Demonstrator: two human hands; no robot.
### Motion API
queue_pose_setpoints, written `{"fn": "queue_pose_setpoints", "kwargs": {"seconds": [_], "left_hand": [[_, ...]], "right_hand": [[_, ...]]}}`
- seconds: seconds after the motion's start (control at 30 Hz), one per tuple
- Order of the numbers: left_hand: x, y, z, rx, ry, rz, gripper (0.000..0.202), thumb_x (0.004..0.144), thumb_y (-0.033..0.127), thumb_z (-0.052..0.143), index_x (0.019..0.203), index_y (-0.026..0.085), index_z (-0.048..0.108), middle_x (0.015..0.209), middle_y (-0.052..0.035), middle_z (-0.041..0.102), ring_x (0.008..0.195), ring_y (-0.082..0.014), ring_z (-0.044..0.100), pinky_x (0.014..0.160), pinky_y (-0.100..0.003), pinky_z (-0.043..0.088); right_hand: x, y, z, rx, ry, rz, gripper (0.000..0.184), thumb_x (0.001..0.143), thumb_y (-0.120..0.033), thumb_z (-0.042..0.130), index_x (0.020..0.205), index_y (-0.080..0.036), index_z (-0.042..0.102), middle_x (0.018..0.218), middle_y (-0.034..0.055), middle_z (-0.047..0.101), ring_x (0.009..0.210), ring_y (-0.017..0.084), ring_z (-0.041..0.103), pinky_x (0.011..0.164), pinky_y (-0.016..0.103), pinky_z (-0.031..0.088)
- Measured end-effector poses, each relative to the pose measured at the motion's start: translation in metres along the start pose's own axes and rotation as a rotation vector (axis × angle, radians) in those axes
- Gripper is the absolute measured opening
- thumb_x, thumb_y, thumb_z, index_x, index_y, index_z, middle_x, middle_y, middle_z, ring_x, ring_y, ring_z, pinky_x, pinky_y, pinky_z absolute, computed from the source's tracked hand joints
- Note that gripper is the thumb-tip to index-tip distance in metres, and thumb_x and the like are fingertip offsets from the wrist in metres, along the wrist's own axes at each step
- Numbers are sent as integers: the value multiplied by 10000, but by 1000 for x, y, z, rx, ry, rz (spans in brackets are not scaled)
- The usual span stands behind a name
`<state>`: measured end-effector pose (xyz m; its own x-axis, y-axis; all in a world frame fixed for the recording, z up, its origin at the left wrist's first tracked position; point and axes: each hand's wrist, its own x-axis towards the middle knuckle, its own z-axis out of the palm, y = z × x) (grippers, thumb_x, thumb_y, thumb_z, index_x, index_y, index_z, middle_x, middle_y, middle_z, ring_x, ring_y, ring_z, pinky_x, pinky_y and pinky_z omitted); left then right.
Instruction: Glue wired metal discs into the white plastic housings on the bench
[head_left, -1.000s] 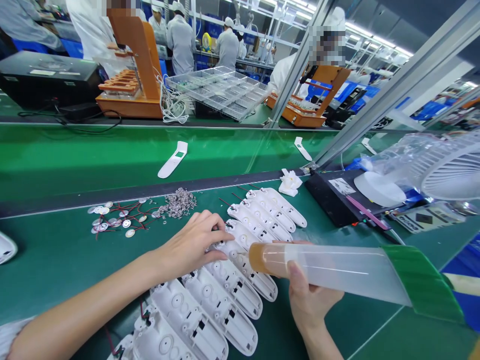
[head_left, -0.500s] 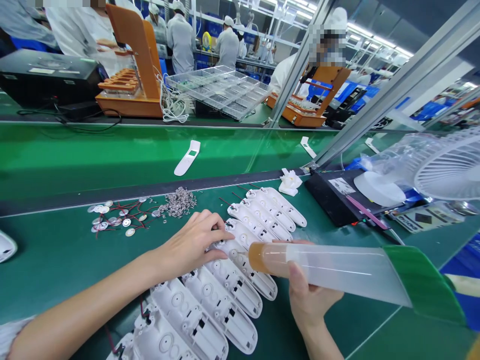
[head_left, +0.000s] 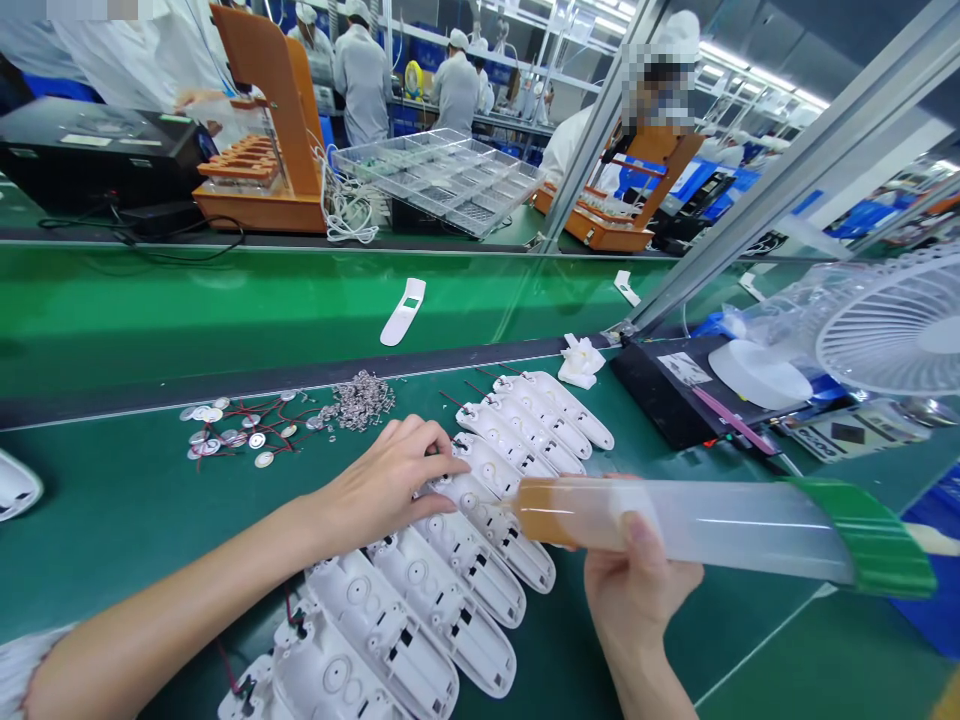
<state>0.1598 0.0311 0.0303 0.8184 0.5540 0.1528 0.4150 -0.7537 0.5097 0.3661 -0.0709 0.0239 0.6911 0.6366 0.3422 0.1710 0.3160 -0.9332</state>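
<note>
A fanned row of several white plastic housing shells (head_left: 450, 590) lies inside-up on the green bench. My left hand (head_left: 386, 480) rests on the middle shells, fingers curled down with the tips pressing one shell. My right hand (head_left: 637, 590) grips a big translucent syringe (head_left: 675, 520) with amber glue at its front and a green cap at the back. Its nozzle points at a shell (head_left: 491, 515) just right of my left fingertips.
Small metal discs with red wires (head_left: 232, 430) and a pile of screws (head_left: 360, 398) lie behind my left hand. A white tissue (head_left: 581, 362), a black tray (head_left: 675, 395) and a white fan (head_left: 877, 330) stand right. White parts (head_left: 403, 312) ride the green conveyor. Other workers stand beyond.
The syringe has tilted flatter and its tip has shifted slightly right. The white parts on the conveyor have travelled to the right. My left hand has barely moved.
</note>
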Motion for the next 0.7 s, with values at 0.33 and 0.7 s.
{"fn": "queue_pose_setpoints", "kwargs": {"seconds": [0.33, 0.7], "left_hand": [[-30, 2, -11, -35, -16, -58, 425, 746, 237, 694, 1143, 293, 552, 1015, -23, 513, 953, -196, 431, 817, -338, 348], [-32, 3, -3, -35, 37, -47, 318, 766, 253, 675, 1071, 283, 593, 994, -16, 520, 912, -181, 432, 796, -326, 336]], "right_hand": [[-18, -17, 3, 170, 1, 54, 313, 683, -381, 681, 843, -123, 605, 668, 97, 652, 561, 279, 638, 388, 320, 482], [-39, 4, 7, -141, -286, -154, 320, 776, -337, 625, 1016, -142, 544, 863, 144, 624, 879, 320, 598, 689, 473, 501]]}}
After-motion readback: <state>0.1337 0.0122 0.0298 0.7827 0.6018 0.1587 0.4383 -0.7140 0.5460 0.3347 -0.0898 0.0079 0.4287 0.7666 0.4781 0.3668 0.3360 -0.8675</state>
